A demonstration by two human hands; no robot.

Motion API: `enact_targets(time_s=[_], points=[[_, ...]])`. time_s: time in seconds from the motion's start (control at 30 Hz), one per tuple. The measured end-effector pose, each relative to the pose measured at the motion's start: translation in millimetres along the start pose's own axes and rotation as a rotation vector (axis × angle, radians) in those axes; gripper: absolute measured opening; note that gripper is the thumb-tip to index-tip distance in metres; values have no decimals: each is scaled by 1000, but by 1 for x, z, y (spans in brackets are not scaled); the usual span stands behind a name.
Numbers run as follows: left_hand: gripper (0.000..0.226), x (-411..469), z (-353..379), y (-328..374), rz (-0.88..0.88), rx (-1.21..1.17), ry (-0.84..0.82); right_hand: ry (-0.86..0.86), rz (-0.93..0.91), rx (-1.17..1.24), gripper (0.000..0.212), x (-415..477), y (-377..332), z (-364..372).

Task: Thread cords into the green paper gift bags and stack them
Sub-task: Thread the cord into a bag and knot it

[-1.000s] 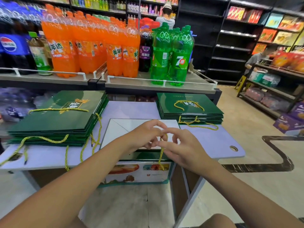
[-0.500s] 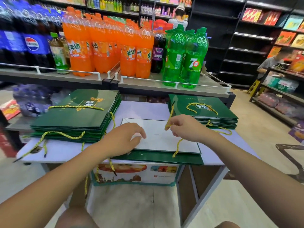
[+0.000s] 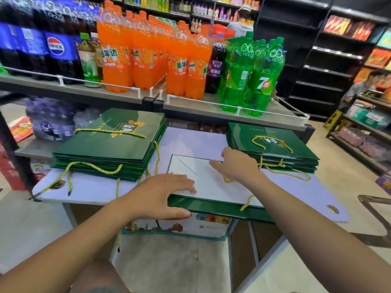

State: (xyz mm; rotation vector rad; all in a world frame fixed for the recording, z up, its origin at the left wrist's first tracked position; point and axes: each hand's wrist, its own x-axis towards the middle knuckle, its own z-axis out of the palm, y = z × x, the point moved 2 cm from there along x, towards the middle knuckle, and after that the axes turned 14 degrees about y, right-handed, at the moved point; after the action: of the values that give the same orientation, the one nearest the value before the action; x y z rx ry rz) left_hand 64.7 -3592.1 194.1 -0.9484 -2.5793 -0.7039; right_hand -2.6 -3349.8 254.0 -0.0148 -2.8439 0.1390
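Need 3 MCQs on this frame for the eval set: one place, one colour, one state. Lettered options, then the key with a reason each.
1. Where does the bag under the left hand and right hand lie?
A. On the bottle shelf
B. Between the left stack and the right stack of green bags
C. On the floor

2. What colour are the cords?
A. Yellow
B. Red
C. White

3. How is that bag?
A. Standing open
B. Crumpled
C. Lying flat

Key:
1 B: it sits on the table with a stack on either side.
2 A: every cord that shows is yellow.
3 C: it lies folded flat, white side up.
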Motion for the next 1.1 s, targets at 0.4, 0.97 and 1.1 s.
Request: enact_targets(time_s=[0.4,0.97,1.1], points=[[67,10,13,16,30,-8,-8,-57,-89,481,22,-29,11,0],[41,31,37,34,-45,-173,59,-172,-399,494,26,-83,46,-37],[39,31,35,35,-49,-170,52,-139,-463,453,29,-84,41,-35]])
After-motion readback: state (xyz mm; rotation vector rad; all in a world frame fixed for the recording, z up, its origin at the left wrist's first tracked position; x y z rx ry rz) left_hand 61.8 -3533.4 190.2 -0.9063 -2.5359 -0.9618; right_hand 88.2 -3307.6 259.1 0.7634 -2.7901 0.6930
